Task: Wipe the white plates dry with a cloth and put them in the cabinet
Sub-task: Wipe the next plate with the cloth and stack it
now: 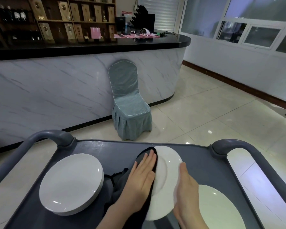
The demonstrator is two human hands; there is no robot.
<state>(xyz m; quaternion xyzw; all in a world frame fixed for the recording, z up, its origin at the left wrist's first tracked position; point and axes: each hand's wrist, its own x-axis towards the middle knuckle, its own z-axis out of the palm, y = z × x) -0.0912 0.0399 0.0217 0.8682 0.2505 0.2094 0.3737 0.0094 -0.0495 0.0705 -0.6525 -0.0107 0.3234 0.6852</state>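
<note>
Covered grey-blue chair [130, 104] against marble-look counter [56, 90] (black top), shelves of boxes [76, 19] behind

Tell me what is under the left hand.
Under the left hand lies the dark cloth, pressed onto the white plate that the right hand holds. The plate's surface beneath the cloth is hidden.
</note>
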